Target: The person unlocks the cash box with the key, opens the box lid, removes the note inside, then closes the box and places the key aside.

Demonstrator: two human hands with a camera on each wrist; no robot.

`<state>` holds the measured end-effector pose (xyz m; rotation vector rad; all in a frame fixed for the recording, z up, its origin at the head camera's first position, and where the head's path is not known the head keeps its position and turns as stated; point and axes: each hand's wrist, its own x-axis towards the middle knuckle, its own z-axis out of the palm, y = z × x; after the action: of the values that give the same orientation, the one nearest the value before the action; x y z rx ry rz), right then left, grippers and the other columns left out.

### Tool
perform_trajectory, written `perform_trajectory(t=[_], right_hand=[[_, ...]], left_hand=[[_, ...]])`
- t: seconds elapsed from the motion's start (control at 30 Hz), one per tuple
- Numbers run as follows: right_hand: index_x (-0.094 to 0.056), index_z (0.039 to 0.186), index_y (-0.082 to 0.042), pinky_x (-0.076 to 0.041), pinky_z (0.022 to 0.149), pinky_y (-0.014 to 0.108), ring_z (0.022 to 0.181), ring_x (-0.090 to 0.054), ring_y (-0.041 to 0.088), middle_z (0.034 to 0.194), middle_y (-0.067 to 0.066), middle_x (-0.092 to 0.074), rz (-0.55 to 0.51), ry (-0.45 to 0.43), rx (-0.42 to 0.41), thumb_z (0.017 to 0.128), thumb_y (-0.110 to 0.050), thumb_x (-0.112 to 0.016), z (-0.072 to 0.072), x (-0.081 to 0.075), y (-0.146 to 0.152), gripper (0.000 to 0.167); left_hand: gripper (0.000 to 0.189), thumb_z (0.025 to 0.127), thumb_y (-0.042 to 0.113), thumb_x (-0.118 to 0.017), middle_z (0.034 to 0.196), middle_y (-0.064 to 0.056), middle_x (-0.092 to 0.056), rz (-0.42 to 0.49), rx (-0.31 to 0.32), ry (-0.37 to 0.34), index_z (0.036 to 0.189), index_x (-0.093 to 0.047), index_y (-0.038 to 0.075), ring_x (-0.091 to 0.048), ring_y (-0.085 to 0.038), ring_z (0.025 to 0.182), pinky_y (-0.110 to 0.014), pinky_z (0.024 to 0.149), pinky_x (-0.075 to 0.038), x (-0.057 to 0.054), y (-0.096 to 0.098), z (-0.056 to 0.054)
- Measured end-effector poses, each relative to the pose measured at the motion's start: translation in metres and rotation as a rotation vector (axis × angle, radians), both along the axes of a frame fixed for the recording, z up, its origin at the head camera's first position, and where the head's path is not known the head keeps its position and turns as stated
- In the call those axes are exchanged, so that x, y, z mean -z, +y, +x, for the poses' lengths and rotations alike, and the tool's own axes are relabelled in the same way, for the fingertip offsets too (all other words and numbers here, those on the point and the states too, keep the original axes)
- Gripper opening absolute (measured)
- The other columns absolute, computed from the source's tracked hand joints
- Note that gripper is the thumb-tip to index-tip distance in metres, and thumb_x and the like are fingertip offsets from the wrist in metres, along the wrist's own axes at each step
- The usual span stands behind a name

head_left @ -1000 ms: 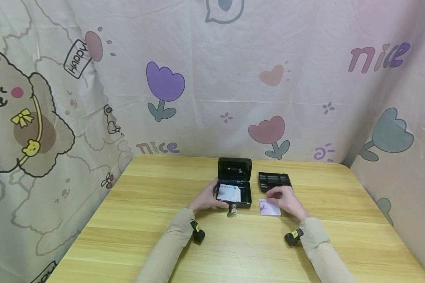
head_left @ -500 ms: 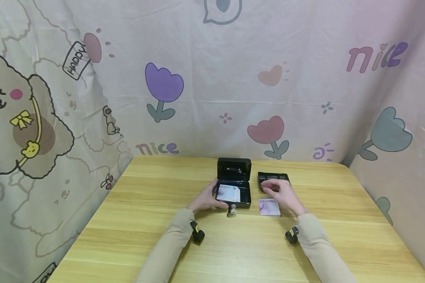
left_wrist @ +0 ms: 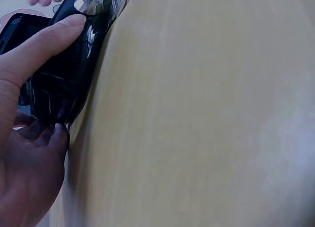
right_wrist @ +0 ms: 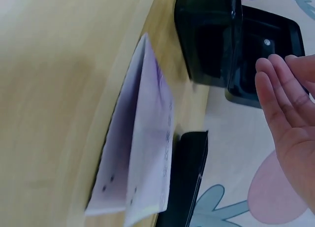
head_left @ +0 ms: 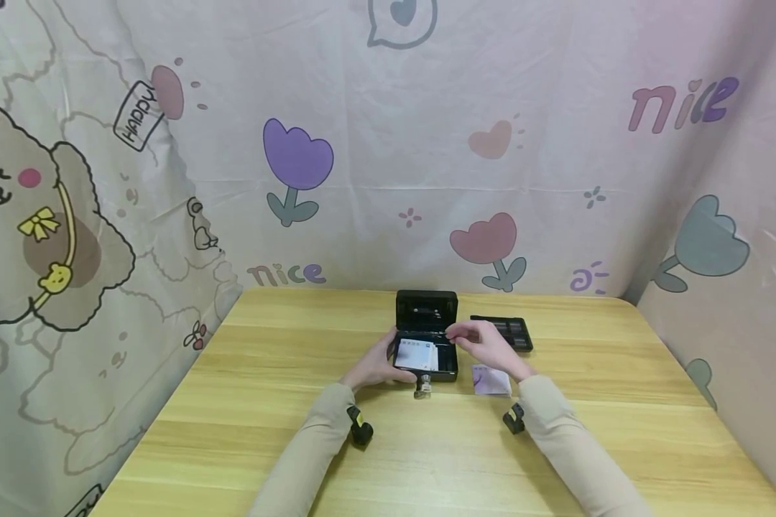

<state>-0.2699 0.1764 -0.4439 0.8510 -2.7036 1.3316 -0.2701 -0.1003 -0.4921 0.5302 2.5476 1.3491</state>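
Observation:
An open black cash box point(head_left: 449, 375) stands on the table with its lid point(head_left: 427, 304) raised. My left hand point(head_left: 373, 365) grips the box's left side, its thumb on the front near the lock point(left_wrist: 89, 3). A key with a clear tag point(head_left: 423, 386) hangs at the front. Pale banknotes point(head_left: 417, 355) lie in the box's left part. My right hand point(head_left: 488, 346) is over the box's right edge, thumb and fingertips close together; whether they pinch something small cannot be seen. Right of the box lies a folded purple banknote point(right_wrist: 152, 138), partly behind my right wrist in the head view.
A black compartment tray point(head_left: 520, 336) lies on the table to the right of the box, partly covered by my right hand. The wooden table point(head_left: 297, 323) meets a printed cloth point(head_left: 375, 179) at the back.
My right hand has moved from the purple banknote over the tray, then left to the box's right edge. The left hand still holds the box in place.

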Motion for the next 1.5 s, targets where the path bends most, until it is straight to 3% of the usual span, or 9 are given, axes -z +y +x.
perform_trajectory(t=[0.27, 0.53, 0.87, 1.07, 1.5], right_hand=[[-0.068, 0.119, 0.007, -0.06, 0.094, 0.04, 0.108, -0.07, 0.032, 0.116, 0.021, -0.072, 0.0, -0.045, -0.039, 0.097, 0.0, -0.057, -0.007, 0.002, -0.01, 0.025], [-0.068, 0.118, 0.005, -0.06, 0.091, 0.029, 0.106, -0.071, 0.031, 0.115, 0.022, -0.073, -0.006, -0.065, -0.087, 0.094, 0.004, -0.056, -0.014, 0.006, -0.017, 0.027], [-0.065, 0.125, 0.005, -0.059, 0.097, 0.046, 0.11, -0.069, 0.033, 0.119, 0.022, -0.071, 0.016, -0.106, -0.117, 0.09, 0.009, -0.051, -0.018, 0.007, -0.028, 0.037], [-0.066, 0.124, 0.005, -0.058, 0.099, 0.047, 0.113, -0.068, 0.035, 0.122, 0.023, -0.071, 0.033, -0.124, -0.129, 0.09, 0.01, -0.052, -0.024, 0.009, -0.039, 0.037], [-0.065, 0.125, 0.005, -0.053, 0.104, 0.053, 0.118, -0.066, 0.036, 0.126, 0.022, -0.069, 0.104, -0.05, -0.151, 0.091, 0.01, -0.058, -0.028, 0.019, -0.053, 0.036]], left_hand=[[0.125, 0.07, 0.036, -0.092, 0.168, -0.02, -0.017, 0.004, -0.003, 0.007, 0.161, -0.013, 0.001, -0.02, -0.035, 0.156, -0.049, 0.129, -0.021, 0.001, 0.0, 0.001], [0.125, 0.071, 0.034, -0.093, 0.168, -0.02, -0.016, 0.011, -0.004, 0.005, 0.161, -0.012, 0.001, -0.019, -0.034, 0.156, -0.048, 0.129, -0.019, 0.003, -0.002, 0.001], [0.124, 0.071, 0.032, -0.092, 0.168, -0.021, -0.018, 0.024, 0.001, 0.012, 0.161, -0.013, 0.001, -0.021, -0.035, 0.156, -0.05, 0.129, -0.02, 0.003, -0.003, 0.001], [0.123, 0.071, 0.03, -0.092, 0.167, -0.021, -0.02, 0.039, 0.011, 0.012, 0.161, -0.013, 0.002, -0.024, -0.035, 0.155, -0.05, 0.129, -0.021, 0.002, -0.002, 0.001], [0.121, 0.073, 0.031, -0.091, 0.167, -0.018, -0.024, 0.051, 0.031, 0.011, 0.162, -0.014, 0.006, -0.029, -0.033, 0.153, -0.051, 0.128, -0.025, 0.003, -0.001, -0.001]])
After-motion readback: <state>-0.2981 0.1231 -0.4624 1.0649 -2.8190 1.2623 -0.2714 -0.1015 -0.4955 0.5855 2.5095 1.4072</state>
